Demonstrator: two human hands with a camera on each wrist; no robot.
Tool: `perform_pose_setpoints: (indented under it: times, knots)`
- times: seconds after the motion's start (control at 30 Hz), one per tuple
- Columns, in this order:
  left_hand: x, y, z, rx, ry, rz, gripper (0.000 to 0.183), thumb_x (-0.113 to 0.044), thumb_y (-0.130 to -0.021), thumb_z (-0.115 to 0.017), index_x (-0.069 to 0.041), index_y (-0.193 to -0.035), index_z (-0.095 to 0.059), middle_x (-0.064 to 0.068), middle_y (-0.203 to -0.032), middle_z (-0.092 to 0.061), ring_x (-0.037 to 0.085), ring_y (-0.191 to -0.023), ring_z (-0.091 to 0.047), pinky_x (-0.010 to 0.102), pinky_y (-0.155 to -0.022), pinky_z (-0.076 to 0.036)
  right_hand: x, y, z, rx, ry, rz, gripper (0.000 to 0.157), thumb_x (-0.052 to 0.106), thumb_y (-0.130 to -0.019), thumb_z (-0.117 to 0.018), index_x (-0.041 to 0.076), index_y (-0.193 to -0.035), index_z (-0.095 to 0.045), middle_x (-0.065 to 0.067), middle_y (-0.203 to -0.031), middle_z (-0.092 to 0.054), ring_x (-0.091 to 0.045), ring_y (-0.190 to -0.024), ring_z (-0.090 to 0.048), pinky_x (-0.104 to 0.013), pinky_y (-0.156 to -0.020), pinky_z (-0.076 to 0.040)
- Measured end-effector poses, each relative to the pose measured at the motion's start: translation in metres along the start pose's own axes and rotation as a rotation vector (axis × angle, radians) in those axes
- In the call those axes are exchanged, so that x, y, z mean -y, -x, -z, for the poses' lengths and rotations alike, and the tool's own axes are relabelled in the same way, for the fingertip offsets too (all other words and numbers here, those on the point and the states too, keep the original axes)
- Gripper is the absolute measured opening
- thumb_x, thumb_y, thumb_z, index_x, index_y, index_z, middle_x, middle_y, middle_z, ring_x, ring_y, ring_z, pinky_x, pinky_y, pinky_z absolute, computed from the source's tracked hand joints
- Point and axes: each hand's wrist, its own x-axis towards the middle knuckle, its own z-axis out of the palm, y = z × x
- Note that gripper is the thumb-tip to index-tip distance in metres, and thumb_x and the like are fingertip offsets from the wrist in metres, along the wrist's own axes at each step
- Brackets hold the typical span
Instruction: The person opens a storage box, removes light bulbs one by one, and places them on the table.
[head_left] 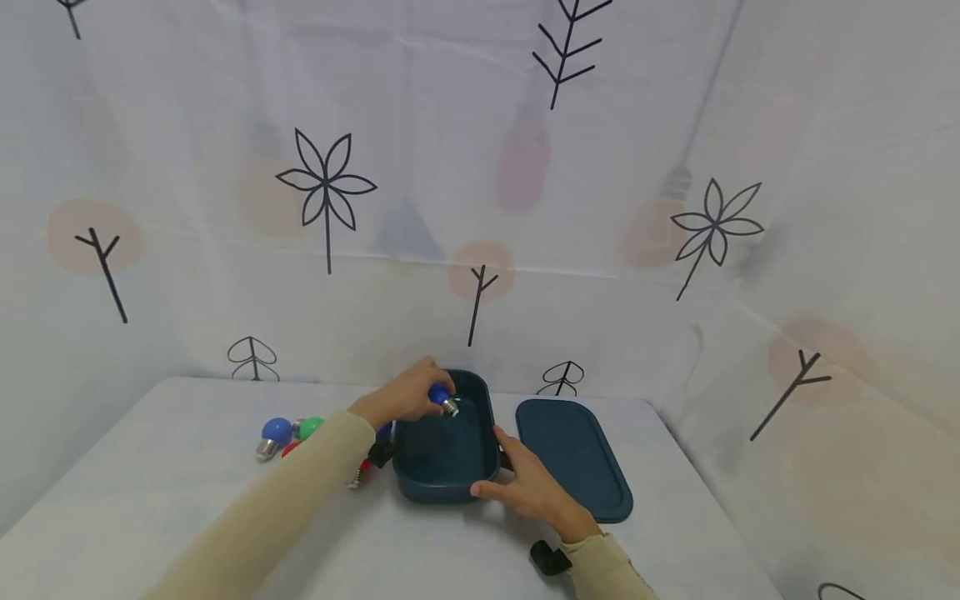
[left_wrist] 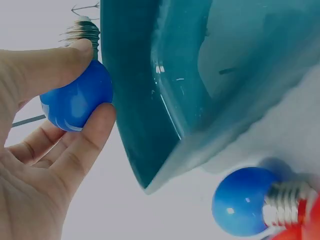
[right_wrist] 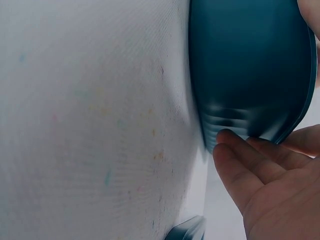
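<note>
Over the dark teal box [head_left: 442, 492], my left hand [head_left: 405, 393] pinches a blue light bulb [head_left: 438, 393] between thumb and fingers. The left wrist view shows this bulb [left_wrist: 80, 95] with its silver screw base up by the thumb, beside the box wall [left_wrist: 132, 120]. My right hand [head_left: 528, 483] rests against the box's right side near the front corner, thumb toward the near end. In the right wrist view its extended fingers [right_wrist: 245, 160] touch the outer wall. Another blue bulb [left_wrist: 245, 200] lies by the box, next to red ones.
Left of the box, partly behind my left forearm, lie a blue bulb [head_left: 277, 431], a green bulb [head_left: 308, 428] and red ones. A flat teal lid [head_left: 573, 458] lies right of the box. A patterned cloth [head_left: 405, 317] hangs behind the white table [head_left: 420, 550].
</note>
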Motion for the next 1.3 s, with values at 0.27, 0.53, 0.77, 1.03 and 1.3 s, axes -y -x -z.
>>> perform_pose_setpoints:
  times: [0.27,0.53,0.77,1.03,1.3]
  knots:
    - [0.003,0.035,0.007,-0.003,0.034,-0.003,0.031,-0.015,-0.081,-0.077,-0.019,-0.111,-0.067,0.004,-0.109,-0.046,0.02,-0.1,-0.051,0.039,-0.091,-0.049,0.0,0.002,-0.003,0.003,-0.017,-0.011,0.101,0.052,-0.081,-0.071,0.011,-0.154,-0.014,-0.015,-0.154,-0.025,-0.03,-0.128,-0.046,-0.051,-0.102,-0.039]
    - [0.012,0.067,0.009,-0.041,0.049,-0.005,0.031,-0.017,-0.082,-0.076,-0.02,-0.112,-0.067,0.003,-0.11,-0.046,0.021,-0.101,-0.053,0.039,-0.09,-0.051,0.0,0.003,-0.003,-0.005,-0.02,-0.003,0.102,0.052,-0.08,-0.071,0.008,-0.153,-0.015,-0.017,-0.153,-0.026,-0.032,-0.127,-0.047,-0.05,-0.102,-0.039]
    - [0.022,0.095,0.014,-0.084,0.046,-0.01,0.032,-0.014,-0.082,-0.076,-0.018,-0.112,-0.067,0.001,-0.108,-0.046,0.017,-0.096,-0.053,0.038,-0.088,-0.051,0.001,0.002,-0.003,-0.002,-0.022,0.016,0.1,0.049,-0.081,-0.071,0.007,-0.153,-0.015,-0.017,-0.153,-0.025,-0.031,-0.126,-0.047,-0.05,-0.102,-0.039]
    - [0.033,0.118,0.024,-0.104,0.081,0.051,0.03,-0.013,-0.082,-0.076,-0.019,-0.109,-0.068,0.0,-0.107,-0.048,0.02,-0.099,-0.054,0.042,-0.087,-0.053,0.0,0.005,0.001,-0.021,-0.008,0.005,0.1,0.049,-0.081,-0.072,0.007,-0.152,-0.016,-0.019,-0.152,-0.027,-0.032,-0.125,-0.048,-0.051,-0.101,-0.04]
    - [0.06,0.147,0.029,-0.116,0.07,0.09,0.031,-0.01,-0.08,-0.076,-0.018,-0.108,-0.068,0.001,-0.106,-0.048,0.018,-0.094,-0.052,0.037,-0.082,-0.053,0.003,0.002,-0.001,-0.005,-0.031,0.018,0.1,0.048,-0.081,-0.072,0.006,-0.152,-0.016,-0.019,-0.152,-0.026,-0.033,-0.126,-0.048,-0.052,-0.102,-0.039]
